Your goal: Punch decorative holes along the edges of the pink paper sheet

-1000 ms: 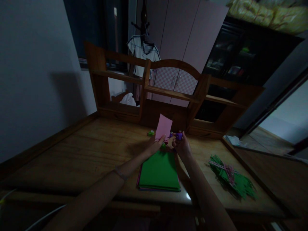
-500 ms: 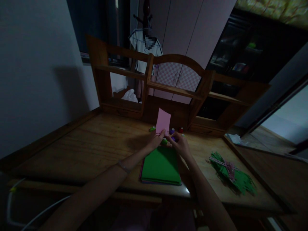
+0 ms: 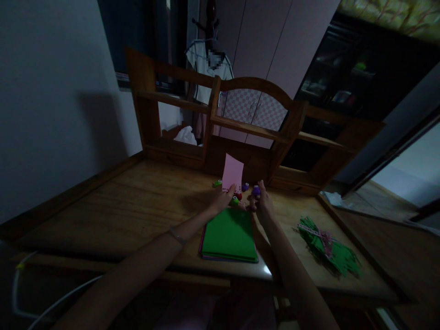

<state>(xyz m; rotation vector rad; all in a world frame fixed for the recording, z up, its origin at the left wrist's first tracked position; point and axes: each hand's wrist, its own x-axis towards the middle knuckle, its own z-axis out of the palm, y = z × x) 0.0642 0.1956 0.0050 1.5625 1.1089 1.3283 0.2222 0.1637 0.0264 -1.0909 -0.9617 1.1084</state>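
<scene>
Pink paper in my left fingers, small purple thing in my right

The fingers of my left hand point(image 3: 224, 200) are pinched closed on the bottom of a pink paper point(image 3: 233, 169), which stands up above the surface point(image 3: 120, 211), leaning slightly. Small dark marks run along its lower edge; I cannot tell whether they are holes. A bracelet point(image 3: 178, 236) circles my left wrist.

The fingers of my right hand point(image 3: 264, 205) are curled around a small purple object point(image 3: 256, 190), my thumb up beside it. I hold it to the right of the paper, apart from it.

Around the paper sit little round-eyed pieces: a green one point(image 3: 217, 184) to its left, a purple one point(image 3: 245, 187) just beside its right edge, a red one point(image 3: 238, 195) by my left fingers, and another green one point(image 3: 234, 200) nearer me. Pink bits point(image 3: 242, 206) lie close to that green piece.

Nearer my body, between my forearms, a stack of sheets point(image 3: 229, 236) lies flat, green on top. Well off to the right, a heap of green strips point(image 3: 340, 256) carries a tangle of pink scraps point(image 3: 326, 242). A wooden shelf unit point(image 3: 252, 128) stands along the far edge.
</scene>
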